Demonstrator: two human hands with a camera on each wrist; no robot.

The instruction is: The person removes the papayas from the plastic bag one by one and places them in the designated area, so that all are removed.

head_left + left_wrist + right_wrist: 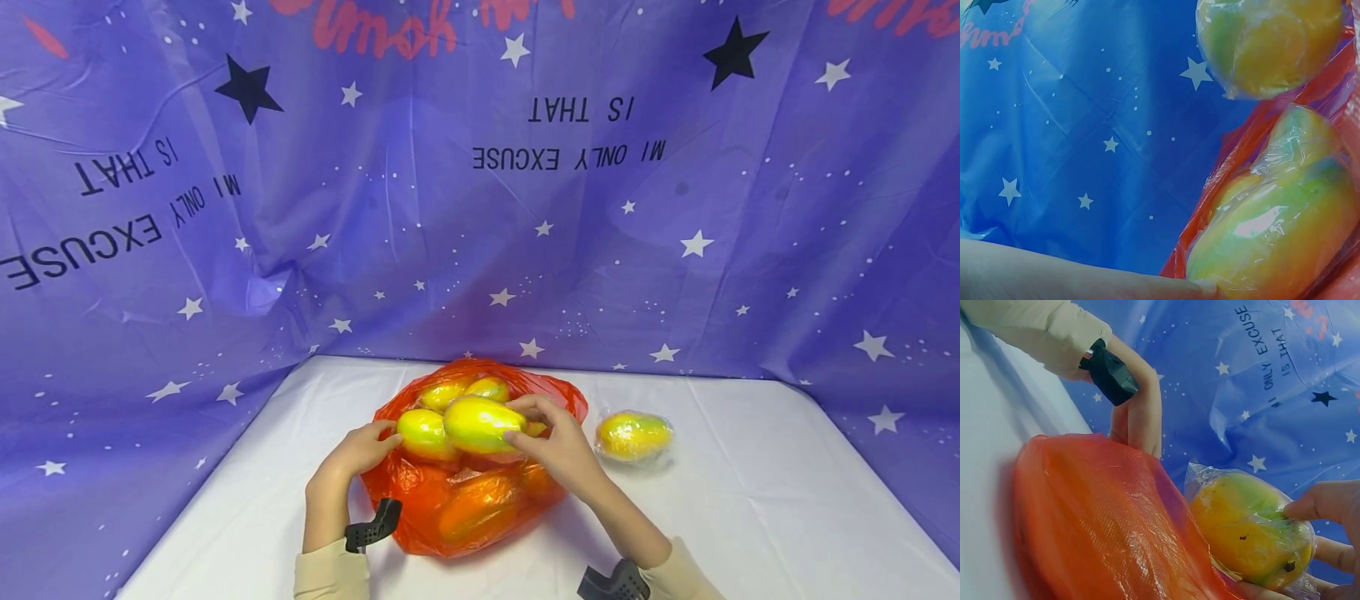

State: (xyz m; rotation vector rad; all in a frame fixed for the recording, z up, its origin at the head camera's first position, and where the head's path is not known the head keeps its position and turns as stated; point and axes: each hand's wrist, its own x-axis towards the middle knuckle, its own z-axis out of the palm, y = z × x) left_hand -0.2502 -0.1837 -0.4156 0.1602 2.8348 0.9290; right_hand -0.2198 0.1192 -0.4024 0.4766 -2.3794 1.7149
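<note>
A thin red plastic bag [465,533] stands open on the table with several yellow-green mangoes in it, some in clear wrap. Above its mouth, my right hand [555,437] holds a wrapped mango [480,425] between thumb and fingers. The right wrist view shows that mango [1241,525] with dark spots on its skin. At the bag's left rim, my left hand [360,450] grips the edge, with its fingertips beside another mango [424,433]. The left wrist view shows mangoes [1272,231] inside the bag; most of the left fingers are hidden there.
One wrapped mango [634,436] lies on the white tablecloth [750,500] right of the bag. A purple-blue curtain [525,250] printed with stars and lettering stands behind the table and along its sides.
</note>
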